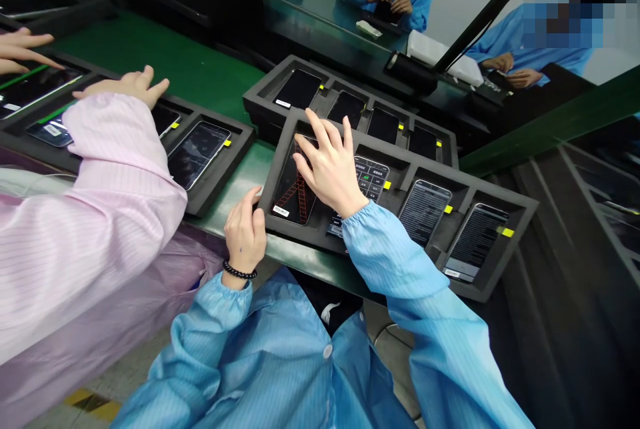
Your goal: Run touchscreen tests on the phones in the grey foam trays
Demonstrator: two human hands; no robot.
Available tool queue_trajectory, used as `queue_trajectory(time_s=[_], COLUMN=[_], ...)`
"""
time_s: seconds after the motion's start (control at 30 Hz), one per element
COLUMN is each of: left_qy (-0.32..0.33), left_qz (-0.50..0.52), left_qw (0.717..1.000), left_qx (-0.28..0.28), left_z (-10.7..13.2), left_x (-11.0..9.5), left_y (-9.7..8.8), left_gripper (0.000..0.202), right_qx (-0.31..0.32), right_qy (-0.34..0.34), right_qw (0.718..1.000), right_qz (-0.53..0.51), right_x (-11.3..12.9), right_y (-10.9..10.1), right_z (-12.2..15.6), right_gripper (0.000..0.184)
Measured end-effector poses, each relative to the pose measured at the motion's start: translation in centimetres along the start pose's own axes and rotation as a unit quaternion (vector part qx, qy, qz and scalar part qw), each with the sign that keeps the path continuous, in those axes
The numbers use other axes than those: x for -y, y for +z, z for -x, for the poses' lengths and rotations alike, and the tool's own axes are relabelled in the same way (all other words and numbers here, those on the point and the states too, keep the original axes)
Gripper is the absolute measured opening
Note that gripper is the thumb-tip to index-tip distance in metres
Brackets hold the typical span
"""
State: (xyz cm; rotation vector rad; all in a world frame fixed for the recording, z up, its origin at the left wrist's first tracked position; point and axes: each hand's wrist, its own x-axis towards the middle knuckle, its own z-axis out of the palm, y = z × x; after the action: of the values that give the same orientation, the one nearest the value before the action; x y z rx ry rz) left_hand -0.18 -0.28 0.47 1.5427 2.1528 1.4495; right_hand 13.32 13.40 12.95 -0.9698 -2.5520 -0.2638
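Note:
My right hand [334, 165] is spread over the leftmost smartphone [287, 199] in a dark foam tray [370, 142]. Its fingertips are at that phone's screen, which shows red grid lines; I cannot tell which of them touch. Partly under my wrist lies a second phone [373, 175] with a menu of buttons lit. Two more phones, one in the middle [425, 212] and one at the right end [475, 242], show lines of text. My left hand [246, 232], with a black bead bracelet [240, 271], rests by the tray's left front corner, fingers loosely extended, holding nothing.
Behind stands another foam tray [250, 99] with several dark-screened phones. On the left, a co-worker's pink sleeve [120, 149] and hands reach over a further phone tray [220, 179]. People in blue sit across the green bench [195, 75]. Stacked trays [565, 249] stand at right.

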Motion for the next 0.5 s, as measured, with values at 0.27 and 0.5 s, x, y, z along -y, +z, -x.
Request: queue_trajectory(time_s=[0.27,0.5], left_qy=[0.011,0.009], left_qz=[0.000,-0.003], left_qw=[1.000,1.000], left_qx=[-0.004,-0.004], left_z=[0.0,0.0], left_x=[0.0,0.0], left_y=[0.0,0.0], left_gripper=[0.062,0.063], right_qx=[0.018,0.013], right_qy=[-0.022,-0.053], right_qw=[1.000,0.998], right_qz=[-0.003,0.016], right_x=[0.6,1.4], right_y=[-0.7,-0.8], right_z=[4.1,7.8], right_gripper=[0.036,0.035])
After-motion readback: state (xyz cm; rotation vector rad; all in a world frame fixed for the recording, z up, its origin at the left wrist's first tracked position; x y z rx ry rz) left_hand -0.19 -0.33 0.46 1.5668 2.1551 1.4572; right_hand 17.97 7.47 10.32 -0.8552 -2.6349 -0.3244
